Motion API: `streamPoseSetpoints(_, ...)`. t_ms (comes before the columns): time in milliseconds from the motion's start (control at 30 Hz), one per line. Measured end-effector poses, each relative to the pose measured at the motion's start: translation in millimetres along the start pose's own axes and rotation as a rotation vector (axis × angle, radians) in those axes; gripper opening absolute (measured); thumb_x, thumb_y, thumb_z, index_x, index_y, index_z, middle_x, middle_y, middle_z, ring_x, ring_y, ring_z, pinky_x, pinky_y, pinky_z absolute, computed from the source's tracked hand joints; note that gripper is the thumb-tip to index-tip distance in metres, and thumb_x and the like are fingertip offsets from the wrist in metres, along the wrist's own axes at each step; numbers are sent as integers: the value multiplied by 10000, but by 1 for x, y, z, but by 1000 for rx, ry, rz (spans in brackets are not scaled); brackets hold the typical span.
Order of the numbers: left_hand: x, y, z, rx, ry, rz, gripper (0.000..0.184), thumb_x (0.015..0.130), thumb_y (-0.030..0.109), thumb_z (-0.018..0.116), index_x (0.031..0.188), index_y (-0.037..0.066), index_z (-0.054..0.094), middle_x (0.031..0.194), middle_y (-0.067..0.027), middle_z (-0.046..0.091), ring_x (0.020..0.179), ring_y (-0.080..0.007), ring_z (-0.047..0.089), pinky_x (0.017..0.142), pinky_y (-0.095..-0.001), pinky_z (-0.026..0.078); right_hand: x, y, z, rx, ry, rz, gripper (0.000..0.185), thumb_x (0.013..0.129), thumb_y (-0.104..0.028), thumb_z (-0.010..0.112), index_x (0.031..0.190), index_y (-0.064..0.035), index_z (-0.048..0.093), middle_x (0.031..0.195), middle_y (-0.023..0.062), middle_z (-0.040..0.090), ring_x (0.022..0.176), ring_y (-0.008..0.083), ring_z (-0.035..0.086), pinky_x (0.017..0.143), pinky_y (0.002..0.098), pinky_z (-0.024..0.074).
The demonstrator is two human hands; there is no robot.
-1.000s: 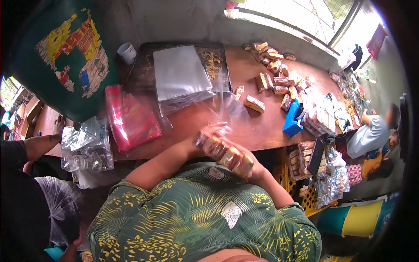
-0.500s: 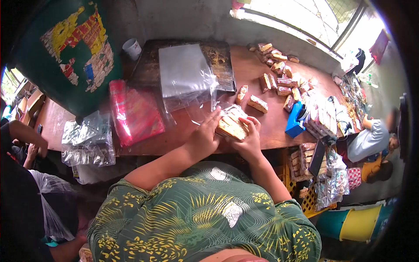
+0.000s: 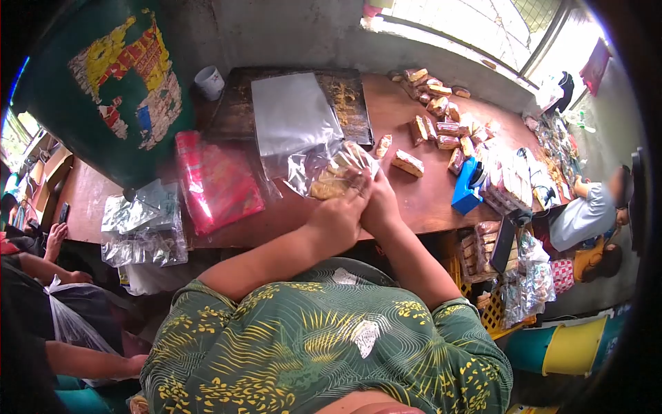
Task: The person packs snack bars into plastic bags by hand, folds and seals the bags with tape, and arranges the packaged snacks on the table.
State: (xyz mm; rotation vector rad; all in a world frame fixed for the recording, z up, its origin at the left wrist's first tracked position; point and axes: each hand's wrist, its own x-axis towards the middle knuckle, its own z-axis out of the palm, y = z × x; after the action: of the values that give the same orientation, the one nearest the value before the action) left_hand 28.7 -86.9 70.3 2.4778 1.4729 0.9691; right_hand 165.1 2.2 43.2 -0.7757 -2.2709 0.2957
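Clasping bagged bread (image 3: 329, 186) — left hand (image 3: 380, 203), right hand (image 3: 338, 219) | grip: curled closed on it | left fingertips hidden

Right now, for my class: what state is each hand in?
Left hand: closed on a clear plastic bag of baked pieces.
Right hand: closed at the bag's edge, fingers partly hidden.

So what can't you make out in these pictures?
All in the head view:
- How many pieces the bag holds: covered by left hand, right hand and shine.
- Print on the loose wrapped cakes: too small.
- The whole green drum: cut off by the dark lens border.
- Outside the window: washed out by glare.
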Motion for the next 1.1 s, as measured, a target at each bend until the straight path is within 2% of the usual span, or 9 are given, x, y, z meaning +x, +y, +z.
streamPoseSetpoints(100,-21,12,20,-21,-26,241,822,795,63,606,1555,-70,325,1593,-315,341,1422,-379,460,1073,-420,499,1,39,21,-322,45,-119,649,831,-281,774,1401,-70,547,1372,185,600,1293,383,547,1058,497,475)
streamPoseSetpoints(267,-30,43,7,-149,-230,419,860,736,81,629,1539,-53,352,1612,-257,354,1191,-339,642,904,-402,580,20,-50,3,416,-16,427,935,766,-210,907,1492,13,362,1361,265,566,1287,344,569,1086,444,474)
streamPoseSetpoints(367,-33,37,12,-256,-262,354,887,723,78,624,1558,-16,341,1626,-198,368,1021,-319,705,806,-408,598,-6,-35,25,-25,-98,325,1095,741,-521,865,1546,-10,327,1464,325,437,1435,477,361,1177,515,355)
streamPoseSetpoints(667,-33,22,25,-478,-218,431,881,762,36,609,1596,105,334,1648,-114,359,924,-375,719,807,-451,595,-45,-17,1,93,-19,-34,544,851,-328,813,1276,-52,618,1125,130,704,1077,326,667,926,468,539)
streamPoseSetpoints(733,-26,30,11,-387,-414,332,886,773,38,603,1606,97,308,1645,-142,353,977,-383,707,855,-467,582,-26,-39,-15,-106,-57,-210,411,824,-358,831,1075,-47,735,1127,160,680,1063,378,651,949,486,523)
streamPoseSetpoints(867,-16,16,2,-376,-424,18,811,796,1,576,1574,16,346,1581,-227,422,1246,-385,605,1044,-434,506,-7,-9,33,-203,-248,136,368,1002,-290,561,1296,-87,645,1271,150,666,1033,325,680,911,473,545)
streamPoseSetpoints(933,-27,-15,8,-434,-206,-49,751,810,-17,548,1544,-12,395,1552,-249,455,1368,-364,533,1129,-401,453,-45,50,74,-128,-138,-58,392,954,-310,614,1268,-79,658,1296,153,605,1239,368,564,1094,475,429)
streamPoseSetpoints(967,-31,-30,9,-443,-164,-149,725,812,-33,523,1530,-19,421,1546,-251,465,1418,-337,486,1165,-378,407,-35,38,52,-413,-518,-351,410,988,-326,504,1264,-77,676,1269,149,648,1185,317,624,1116,418,424)
streamPoseSetpoints(1100,-50,-85,2,-514,-48,-455,677,830,-32,504,1507,-16,474,1495,-241,538,1393,-283,529,1168,-339,392,12,-14,-43,559,-742,38,369,887,-66,731,1246,-11,666,1145,124,720,1049,195,691,911,375,547)
